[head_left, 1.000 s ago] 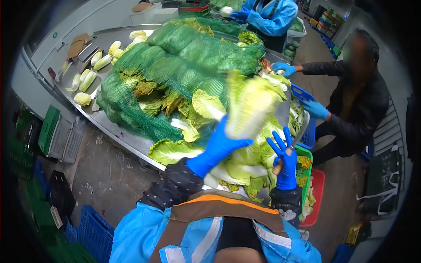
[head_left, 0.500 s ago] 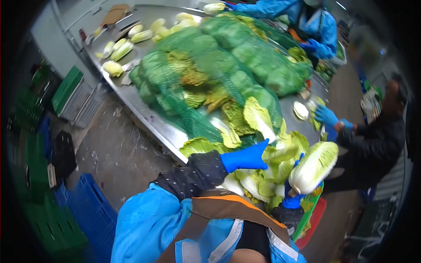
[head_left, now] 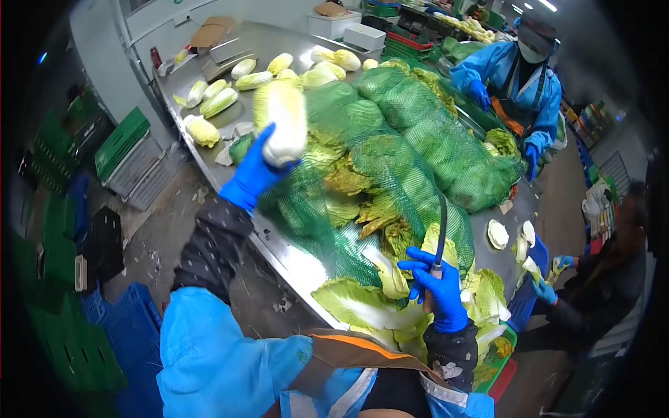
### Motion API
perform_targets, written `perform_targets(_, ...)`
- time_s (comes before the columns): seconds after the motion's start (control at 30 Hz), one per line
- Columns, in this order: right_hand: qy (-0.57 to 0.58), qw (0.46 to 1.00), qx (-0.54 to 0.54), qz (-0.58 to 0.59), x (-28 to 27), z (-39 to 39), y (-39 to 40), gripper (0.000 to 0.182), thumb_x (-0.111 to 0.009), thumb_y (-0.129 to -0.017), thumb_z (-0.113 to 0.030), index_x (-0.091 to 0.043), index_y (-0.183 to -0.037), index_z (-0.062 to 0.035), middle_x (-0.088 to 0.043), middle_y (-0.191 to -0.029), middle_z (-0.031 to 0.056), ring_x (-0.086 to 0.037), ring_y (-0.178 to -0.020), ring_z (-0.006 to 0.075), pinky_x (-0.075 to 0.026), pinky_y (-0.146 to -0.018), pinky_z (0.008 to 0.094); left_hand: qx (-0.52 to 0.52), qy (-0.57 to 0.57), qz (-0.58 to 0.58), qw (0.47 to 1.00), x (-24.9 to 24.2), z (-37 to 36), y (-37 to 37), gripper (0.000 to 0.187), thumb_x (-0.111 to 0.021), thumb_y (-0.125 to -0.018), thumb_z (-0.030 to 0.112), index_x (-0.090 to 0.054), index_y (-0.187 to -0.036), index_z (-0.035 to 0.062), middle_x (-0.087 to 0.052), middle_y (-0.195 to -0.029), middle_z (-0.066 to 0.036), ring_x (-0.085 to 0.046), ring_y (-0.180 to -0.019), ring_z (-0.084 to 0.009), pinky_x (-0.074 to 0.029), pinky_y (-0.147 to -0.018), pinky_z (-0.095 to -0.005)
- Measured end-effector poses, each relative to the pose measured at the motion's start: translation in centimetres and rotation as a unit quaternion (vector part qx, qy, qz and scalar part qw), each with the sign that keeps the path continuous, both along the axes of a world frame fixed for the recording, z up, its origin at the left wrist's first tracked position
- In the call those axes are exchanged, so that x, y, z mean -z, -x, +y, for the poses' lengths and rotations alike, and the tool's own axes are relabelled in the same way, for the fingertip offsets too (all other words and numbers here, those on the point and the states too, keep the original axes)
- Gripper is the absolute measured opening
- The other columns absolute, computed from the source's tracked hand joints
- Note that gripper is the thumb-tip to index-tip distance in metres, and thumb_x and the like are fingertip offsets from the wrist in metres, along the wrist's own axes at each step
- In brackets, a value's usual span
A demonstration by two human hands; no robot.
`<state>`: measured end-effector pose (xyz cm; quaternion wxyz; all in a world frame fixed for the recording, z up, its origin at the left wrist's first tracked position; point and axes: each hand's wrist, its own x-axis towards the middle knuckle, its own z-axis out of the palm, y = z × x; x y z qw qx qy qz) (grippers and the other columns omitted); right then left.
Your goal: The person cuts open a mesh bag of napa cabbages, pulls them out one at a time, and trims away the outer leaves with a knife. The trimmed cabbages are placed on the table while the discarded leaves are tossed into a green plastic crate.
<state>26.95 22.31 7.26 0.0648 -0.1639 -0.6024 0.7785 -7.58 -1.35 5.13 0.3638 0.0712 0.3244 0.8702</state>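
Observation:
My left hand [head_left: 256,168], in a blue glove, is wrapped round the base of a pale napa cabbage [head_left: 280,118], raised over the left part of the metal table [head_left: 279,261]. In my right hand [head_left: 439,287] is a knife [head_left: 442,233] with a dark curved blade pointing up; some of that hand's fingers are spread. Below and beside it lie loose green cabbage leaves [head_left: 376,306]. Green net sacks [head_left: 397,157] full of cabbages fill the middle of the table. Several trimmed cabbages [head_left: 219,102] lie at the far left.
A co-worker in blue [head_left: 512,83] stands across the table. Another person in dark clothes [head_left: 592,285] is at the right, holding leaves near a blue crate [head_left: 524,299]. A green bin [head_left: 503,359] sits at the near right; blue crates [head_left: 132,327] stand on the left floor.
The cabbage has passed from my right side to my left hand, which has moved up and left. The knife now shows upright in my right hand. My view has shifted.

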Motion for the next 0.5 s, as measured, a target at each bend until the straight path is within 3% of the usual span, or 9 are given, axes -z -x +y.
perform_targets(0.07,0.002,0.998,0.010,-0.061,0.9,0.0,-0.2,0.039,-0.055,-0.083,-0.004,-0.046,-0.119,0.0060,-0.064,-0.096,0.0134,-0.055,-0.049,0.0095,-0.045,-0.045,0.0208,-0.086,0.048,0.131,0.986,3.5,-1.7,6.7,0.058,-0.066,-0.078,0.025,-0.038,-0.129,0.0148,-0.049,-0.119,-0.010,-0.049,-0.107,-0.0258,-0.047,-0.087,-0.0392)
perform_targets(0.13,0.008,0.997,0.033,-0.072,1.9,-0.3,-0.8,0.038,-0.056,-0.083,-0.006,-0.047,-0.119,0.0047,-0.065,-0.093,0.0124,-0.054,-0.047,0.0086,-0.043,-0.044,0.0200,-0.072,0.040,-0.082,0.993,2.4,-2.7,8.9,0.056,-0.062,-0.081,0.036,-0.040,-0.129,0.0171,-0.046,-0.124,-0.011,-0.047,-0.111,-0.0264,-0.041,-0.092,-0.0439)
perform_targets(0.23,0.043,0.992,0.113,-0.037,4.0,-1.3,-3.7,0.037,-0.055,-0.086,-0.015,-0.049,-0.118,0.0019,-0.063,-0.100,0.0135,-0.055,-0.052,0.0098,-0.044,-0.048,0.0212,-0.145,0.106,-0.023,0.983,1.4,1.1,4.3,0.051,-0.045,-0.090,0.036,-0.036,-0.131,0.0059,-0.041,-0.131,-0.017,-0.041,-0.121,-0.0294,-0.036,-0.099,-0.0458)
perform_targets(0.3,0.059,0.994,0.095,0.019,7.6,-2.0,-6.0,0.043,-0.052,-0.088,-0.024,-0.046,-0.122,0.0014,-0.056,-0.117,0.0158,-0.062,-0.079,0.0172,-0.050,-0.067,0.0284,0.074,-0.008,0.057,0.996,-0.2,4.3,-2.1,0.053,-0.041,-0.091,0.032,-0.031,-0.135,0.0028,-0.036,-0.136,-0.018,-0.038,-0.124,-0.0303,-0.035,-0.100,-0.0455)
perform_targets(0.33,0.109,0.990,0.077,0.043,8.9,-3.0,-6.7,0.048,-0.052,-0.088,-0.028,-0.043,-0.125,0.0011,-0.049,-0.125,0.0158,-0.056,-0.096,0.0204,-0.047,-0.079,0.0329,0.136,0.000,0.081,0.987,-0.5,5.8,-6.1,0.052,-0.042,-0.091,0.027,-0.031,-0.133,-0.0010,-0.040,-0.133,-0.020,-0.043,-0.120,-0.0324,-0.037,-0.099,-0.0415)
perform_targets(0.4,0.220,0.971,0.023,0.092,11.8,-4.8,-7.7,0.058,-0.051,-0.088,-0.033,-0.033,-0.133,0.0002,-0.028,-0.141,0.0137,-0.033,-0.128,0.0257,-0.033,-0.101,0.0418,0.307,0.049,0.146,0.939,2.4,9.1,-12.7,0.040,-0.043,-0.091,0.024,-0.050,-0.119,-0.0028,-0.056,-0.115,-0.016,-0.054,-0.107,-0.0264,-0.040,-0.095,-0.0376)
perform_targets(0.43,0.249,0.965,0.037,0.076,12.9,-5.3,-8.2,0.059,-0.051,-0.088,-0.032,-0.031,-0.135,-0.0017,-0.027,-0.143,0.0109,-0.031,-0.129,0.0254,-0.031,-0.103,0.0428,0.353,0.174,0.205,0.896,2.6,10.9,-16.2,0.039,-0.049,-0.089,0.024,-0.054,-0.113,-0.0051,-0.059,-0.109,-0.013,-0.056,-0.103,-0.0238,-0.042,-0.093,-0.0343)
perform_targets(0.47,0.224,0.971,0.058,0.057,14.9,-5.1,-9.1,0.060,-0.051,-0.088,-0.032,-0.028,-0.136,-0.0032,-0.027,-0.143,0.0096,-0.030,-0.130,0.0255,-0.030,-0.103,0.0431,0.334,0.258,0.414,0.806,5.0,12.4,-18.6,0.043,-0.056,-0.086,0.028,-0.054,-0.113,-0.0047,-0.060,-0.108,-0.015,-0.057,-0.102,-0.0242,-0.041,-0.092,-0.0321)
perform_targets(0.5,0.198,0.976,0.077,0.040,17.3,-4.8,-9.9,0.061,-0.051,-0.088,-0.032,-0.026,-0.137,-0.0046,-0.027,-0.143,0.0083,-0.030,-0.130,0.0256,-0.030,-0.103,0.0435,0.259,0.331,0.482,0.769,9.1,13.4,-20.8,0.052,-0.062,-0.081,0.036,-0.053,-0.115,-0.0028,-0.058,-0.109,-0.019,-0.056,-0.103,-0.0260,-0.041,-0.090,-0.0310)
